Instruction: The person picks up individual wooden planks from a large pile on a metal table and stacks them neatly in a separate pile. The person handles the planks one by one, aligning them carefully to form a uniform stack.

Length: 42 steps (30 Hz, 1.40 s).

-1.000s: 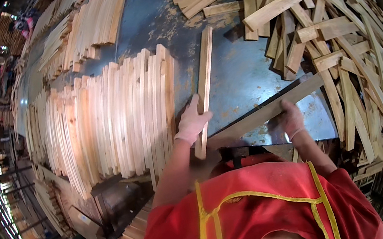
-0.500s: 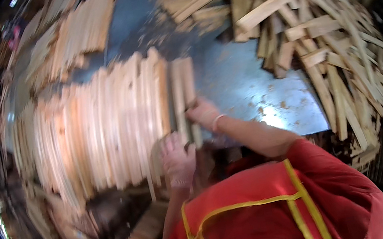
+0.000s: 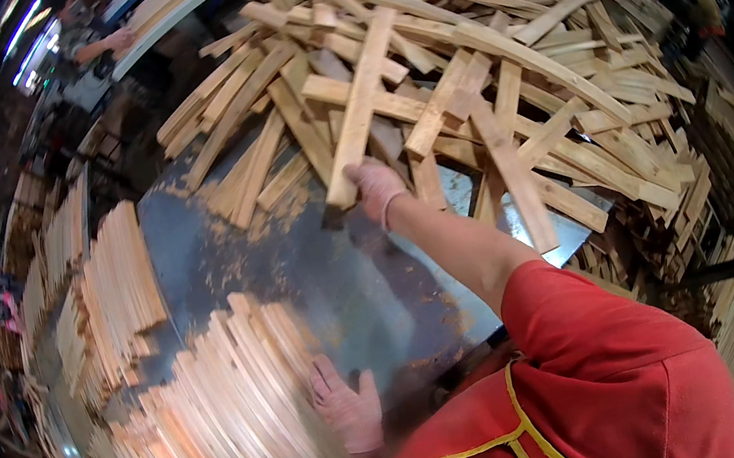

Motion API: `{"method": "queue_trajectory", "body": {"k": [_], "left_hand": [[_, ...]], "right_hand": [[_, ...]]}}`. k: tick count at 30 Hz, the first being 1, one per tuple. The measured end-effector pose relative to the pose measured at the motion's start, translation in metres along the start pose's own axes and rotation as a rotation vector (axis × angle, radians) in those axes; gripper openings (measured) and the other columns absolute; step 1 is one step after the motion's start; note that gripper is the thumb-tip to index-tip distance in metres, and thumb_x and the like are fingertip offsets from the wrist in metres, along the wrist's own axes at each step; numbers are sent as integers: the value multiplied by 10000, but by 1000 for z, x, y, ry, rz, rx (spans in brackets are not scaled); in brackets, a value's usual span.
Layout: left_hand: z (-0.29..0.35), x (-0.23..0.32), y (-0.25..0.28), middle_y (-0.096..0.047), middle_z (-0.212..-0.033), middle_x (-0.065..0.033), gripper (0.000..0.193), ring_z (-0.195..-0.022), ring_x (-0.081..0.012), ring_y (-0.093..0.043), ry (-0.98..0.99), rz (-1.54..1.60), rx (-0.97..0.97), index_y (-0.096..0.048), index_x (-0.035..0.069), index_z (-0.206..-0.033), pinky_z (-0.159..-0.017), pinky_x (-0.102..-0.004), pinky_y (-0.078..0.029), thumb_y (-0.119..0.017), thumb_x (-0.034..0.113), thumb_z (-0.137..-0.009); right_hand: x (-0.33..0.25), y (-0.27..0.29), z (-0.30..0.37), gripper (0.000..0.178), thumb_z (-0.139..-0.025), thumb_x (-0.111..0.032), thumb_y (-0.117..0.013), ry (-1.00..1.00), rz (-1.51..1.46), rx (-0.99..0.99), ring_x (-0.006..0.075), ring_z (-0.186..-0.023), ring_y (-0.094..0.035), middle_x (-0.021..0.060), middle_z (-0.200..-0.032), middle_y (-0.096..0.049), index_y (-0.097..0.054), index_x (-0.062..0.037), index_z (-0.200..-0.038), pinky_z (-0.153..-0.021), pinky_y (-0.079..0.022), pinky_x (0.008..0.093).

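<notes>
a big metal table (image 3: 315, 267) sat in front of the person, dusty with wood bits. on its far side lay a huge messy pile of wood slats (image 3: 494, 62), crossing each other every way. on the near left side stood a neat row of slats (image 3: 222, 408), leaning on their edges, packed tight together.

the right hand (image 3: 375, 187) was reached out to the messy pile. it was closed around the near end of one long flat slat (image 3: 362, 99), which stuck up and away over the heap. the left hand (image 3: 348, 407) was spread flat, with fingers wide, and pressed on the side of the neat row. it held nothing.

the slat looked stiff, dry and light, easy for one hand. held at the end it would likely tip, so a grip nearer the middle seemed steadier. the edges looked rough, and both hands wore thin gloves.
</notes>
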<state>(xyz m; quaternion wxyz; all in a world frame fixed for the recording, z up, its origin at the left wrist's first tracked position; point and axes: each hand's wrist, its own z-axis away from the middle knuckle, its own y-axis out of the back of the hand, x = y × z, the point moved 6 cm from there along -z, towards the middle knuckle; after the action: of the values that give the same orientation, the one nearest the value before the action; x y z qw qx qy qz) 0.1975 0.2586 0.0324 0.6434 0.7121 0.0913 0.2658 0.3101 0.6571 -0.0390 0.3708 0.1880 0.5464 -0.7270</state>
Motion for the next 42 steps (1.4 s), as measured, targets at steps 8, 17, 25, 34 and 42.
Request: {"method": "queue_trajectory", "body": {"k": [8,17,25,34,42], "left_hand": [[-67,80,-65,-537,-1491,-235,949,-1368,-442,-519,-53,-66,-2,-437,25,-1559,-1132,-519,-440,-848,434,-808],[-78,99,-116,-671,-1256,-210,941,-1103,-408,-693,118,-56,-337,-331,85,-1626,-961,-511,-556,-765,376,-843],[25,8,-95,-613,-1381,-240,681,-1234,-427,-616,-212,-235,309,-526,9,-1480,-1018,-546,-503,-699,336,-908],[61,-37,-14,-694,-1269,-229,656,-1100,-436,-685,35,-218,234,-503,-22,-1513,-977,-437,-548,-676,170,-910],[-1,40,-58,-742,-1007,-132,407,-891,-331,-699,139,1225,-219,-657,43,-1337,-863,-385,-555,-698,235,-980]], "right_hand": [[-44,77,181,592,-929,-255,-718,-153,1019,-541,163,-989,-682,92,-1078,-747,-582,-90,-1480,-906,-555,334],[-204,290,109,568,-907,-305,-756,335,799,390,230,-1114,-665,180,-1184,-708,-620,59,-1321,-989,-521,354],[-147,181,143,329,-947,-151,-751,5,771,-152,268,-1022,-730,146,-1152,-739,-682,27,-1215,-910,-599,413],[14,140,326,488,-930,-184,-817,-790,-21,-371,276,-1157,-703,109,-1252,-725,-625,-29,-1351,-1030,-566,437],[61,127,352,639,-946,-259,-746,-738,875,-797,185,-979,-671,66,-1136,-729,-542,-6,-1497,-900,-560,360]]}}
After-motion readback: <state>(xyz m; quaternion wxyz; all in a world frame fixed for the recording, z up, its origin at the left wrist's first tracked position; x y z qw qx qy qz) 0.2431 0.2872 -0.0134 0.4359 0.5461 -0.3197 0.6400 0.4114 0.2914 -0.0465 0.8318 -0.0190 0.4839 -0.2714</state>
